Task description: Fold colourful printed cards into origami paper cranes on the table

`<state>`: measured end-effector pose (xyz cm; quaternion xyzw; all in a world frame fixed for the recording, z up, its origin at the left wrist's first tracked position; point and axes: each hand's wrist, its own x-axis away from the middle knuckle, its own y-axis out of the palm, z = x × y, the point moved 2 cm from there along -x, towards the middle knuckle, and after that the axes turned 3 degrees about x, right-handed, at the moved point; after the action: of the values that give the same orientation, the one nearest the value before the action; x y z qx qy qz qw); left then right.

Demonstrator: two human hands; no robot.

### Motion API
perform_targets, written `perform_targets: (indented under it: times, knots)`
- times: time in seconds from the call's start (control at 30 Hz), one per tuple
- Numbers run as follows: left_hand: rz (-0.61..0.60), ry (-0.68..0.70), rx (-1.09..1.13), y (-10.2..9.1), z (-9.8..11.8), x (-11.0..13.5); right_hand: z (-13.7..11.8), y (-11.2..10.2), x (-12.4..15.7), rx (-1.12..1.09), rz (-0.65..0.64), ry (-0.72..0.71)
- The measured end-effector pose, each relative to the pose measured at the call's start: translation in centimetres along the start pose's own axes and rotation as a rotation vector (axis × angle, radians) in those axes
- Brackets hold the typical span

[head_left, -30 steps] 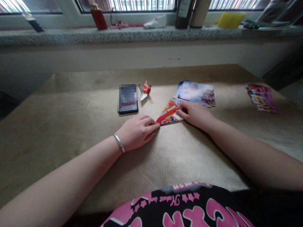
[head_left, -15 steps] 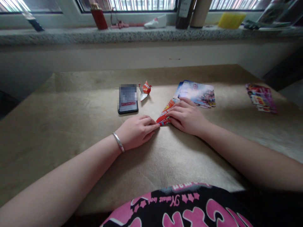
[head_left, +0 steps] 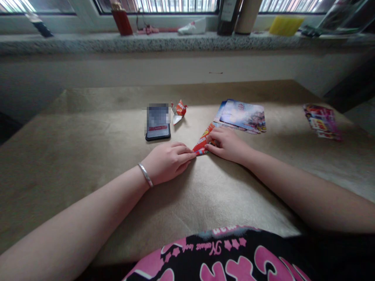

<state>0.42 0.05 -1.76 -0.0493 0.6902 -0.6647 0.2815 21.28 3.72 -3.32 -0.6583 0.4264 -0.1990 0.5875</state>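
A printed red and orange sheet of paper [head_left: 204, 137], folded to a narrow point, lies on the table between my hands. The fingers of my left hand [head_left: 172, 160] are together, and their tips press on the paper's pointed near end. My right hand [head_left: 228, 143] has its fingers bent over the paper's right part, thumb at the lower folded edge, and hides some of it. Beyond my left hand stands a small folded paper bird [head_left: 179, 111] in red, orange and white. A phone [head_left: 158, 127] lies to the left of the bird.
Several printed cards [head_left: 244, 115] lie fanned just past my right hand. Another pile of pink and red cards [head_left: 322, 121] is at the table's right side. A granite windowsill [head_left: 164, 43] beyond the table holds a red bottle [head_left: 121, 21] and a yellow block [head_left: 286, 25].
My right hand has drawn in toward me and its fingers have bent more, showing more of the folded paper and the cards behind. My left hand keeps its place on the tip.
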Motion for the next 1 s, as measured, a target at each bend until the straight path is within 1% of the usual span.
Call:
perform_targets:
  times: [0.2,0.37,0.67,0.87,1.0]
  knots:
    - [-0.002,0.018,-0.009,-0.03,0.13,-0.27,0.09,0.03,-0.13,-0.041,-0.017,0.034]
    - [-0.014,-0.012,-0.001,0.12,0.06,-0.26,-0.05,0.05,-0.32,-0.02,-0.041,0.06]
    - [-0.024,-0.021,0.028,0.54,-0.24,-0.07,-0.11,0.18,-0.27,0.029,-0.05,0.061]
    - [-0.046,0.001,-0.023,0.33,0.02,-0.19,0.03,0.37,-0.23,0.032,-0.043,0.059]
    - [-0.072,0.019,-0.051,0.37,0.06,-0.24,0.1,0.46,-0.14,0.052,-0.006,0.058]
